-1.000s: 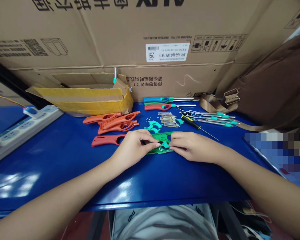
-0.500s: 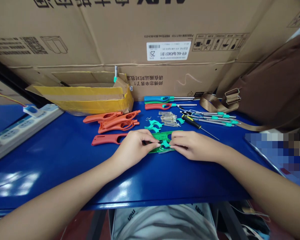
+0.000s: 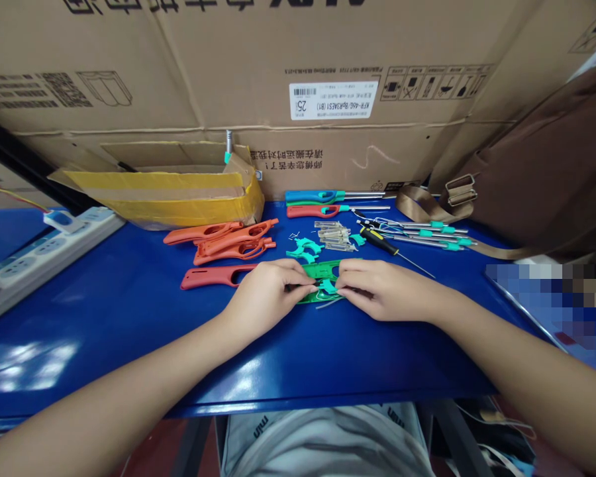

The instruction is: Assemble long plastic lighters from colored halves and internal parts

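Note:
A green lighter housing (image 3: 318, 270) lies open on the blue table, partly covered by both hands. My left hand (image 3: 278, 285) is closed in a pinch at its left part, thumb and forefinger on a small black part (image 3: 316, 284) that is mostly hidden. From the right, my right hand (image 3: 377, 288) pinches a teal trigger (image 3: 328, 286) set in the housing. A thin pale tube (image 3: 330, 303) pokes out below. Behind the hands are more teal triggers (image 3: 305, 250) and a pile of clear fuel tanks (image 3: 334, 236). Left of my left hand lies a red housing (image 3: 213, 275).
Orange-red housings (image 3: 228, 242) are stacked before a yellow-taped box (image 3: 179, 197). A yellow-black screwdriver (image 3: 380, 240) lies beside metal lighter tubes (image 3: 432, 233). Behind are assembled lighters (image 3: 322, 211), and a large carton (image 3: 203, 66) walls off the back. At left is a power strip (image 3: 44, 248).
Both hands hold nearly the same pinch over the green housing. The pale tube's loose end has come out lower, in front of the housing.

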Motion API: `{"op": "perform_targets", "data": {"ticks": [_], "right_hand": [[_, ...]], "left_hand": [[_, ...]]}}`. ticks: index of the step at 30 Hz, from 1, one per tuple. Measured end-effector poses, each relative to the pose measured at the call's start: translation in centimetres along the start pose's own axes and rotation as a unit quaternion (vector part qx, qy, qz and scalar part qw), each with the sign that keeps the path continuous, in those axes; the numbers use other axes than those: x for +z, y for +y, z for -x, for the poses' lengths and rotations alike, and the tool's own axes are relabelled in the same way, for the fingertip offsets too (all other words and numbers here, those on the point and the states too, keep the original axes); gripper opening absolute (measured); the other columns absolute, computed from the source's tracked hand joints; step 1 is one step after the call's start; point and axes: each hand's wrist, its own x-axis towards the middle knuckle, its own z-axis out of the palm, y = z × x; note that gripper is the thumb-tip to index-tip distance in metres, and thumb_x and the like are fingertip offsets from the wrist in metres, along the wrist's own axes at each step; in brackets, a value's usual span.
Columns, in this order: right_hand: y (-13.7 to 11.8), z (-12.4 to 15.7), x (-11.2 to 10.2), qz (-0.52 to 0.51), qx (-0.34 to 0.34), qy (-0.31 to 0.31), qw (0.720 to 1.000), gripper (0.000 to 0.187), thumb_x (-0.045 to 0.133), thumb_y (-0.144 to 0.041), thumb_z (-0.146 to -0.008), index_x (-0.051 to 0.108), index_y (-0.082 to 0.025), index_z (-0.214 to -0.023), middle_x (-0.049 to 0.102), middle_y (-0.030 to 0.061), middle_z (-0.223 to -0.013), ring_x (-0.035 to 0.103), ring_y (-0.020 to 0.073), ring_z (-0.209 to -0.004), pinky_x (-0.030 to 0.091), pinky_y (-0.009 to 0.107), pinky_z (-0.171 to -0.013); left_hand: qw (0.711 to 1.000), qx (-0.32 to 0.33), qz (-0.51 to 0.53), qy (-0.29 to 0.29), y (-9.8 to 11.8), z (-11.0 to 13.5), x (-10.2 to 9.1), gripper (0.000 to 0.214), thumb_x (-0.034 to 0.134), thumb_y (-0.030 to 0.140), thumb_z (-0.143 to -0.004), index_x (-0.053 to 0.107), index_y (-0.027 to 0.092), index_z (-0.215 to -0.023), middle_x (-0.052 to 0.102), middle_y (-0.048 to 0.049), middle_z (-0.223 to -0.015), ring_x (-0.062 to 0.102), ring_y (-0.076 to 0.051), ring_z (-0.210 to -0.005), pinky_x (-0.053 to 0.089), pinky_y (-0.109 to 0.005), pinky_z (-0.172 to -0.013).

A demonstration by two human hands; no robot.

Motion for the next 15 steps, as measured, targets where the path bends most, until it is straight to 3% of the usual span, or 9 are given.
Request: {"op": "perform_targets", "data": {"ticks": [9,13,15], "right_hand": [[0.0,-0.1,0.0,-0.014,-0.005,0.000,1.000,0.021,0.049,-0.021,-0.103,0.066,-0.017,-0.091,0.058,0.0048,-0.088,0.057,0.0161,-0.078,0.046,0.029,-0.070],[0.0,-0.1,0.0,-0.011,-0.005,0.003,1.000,0.022,0.049,-0.021,-0.103,0.066,-0.017,-0.091,0.059,0.0048,-0.088,0.058,0.0164,-0.078,0.046,0.029,-0.071],[0.0,-0.1,0.0,-0.011,-0.004,0.003,1.000,0.022,0.049,-0.021,-0.103,0.067,-0.017,-0.091,0.060,0.0052,-0.089,0.058,0.0165,-0.079,0.047,0.029,-0.072]], "left_hand": [[0.988,0.031,-0.119,-0.093,1.0,0.2,-1.1,0.017,0.065,0.023,-0.095,0.080,0.019,-0.101,0.072,-0.0076,-0.100,0.070,-0.020,-0.088,0.056,-0.031,-0.080],[0.986,0.030,-0.125,-0.111,1.4,0.4,-1.5,0.023,0.073,0.035,-0.090,0.079,0.019,-0.105,0.071,-0.0083,-0.105,0.070,-0.022,-0.089,0.057,-0.032,-0.081],[0.982,0.029,-0.141,-0.120,1.3,0.4,-1.5,0.025,0.076,0.032,-0.087,0.078,0.019,-0.108,0.071,-0.0080,-0.106,0.070,-0.022,-0.091,0.057,-0.032,-0.081]]}}
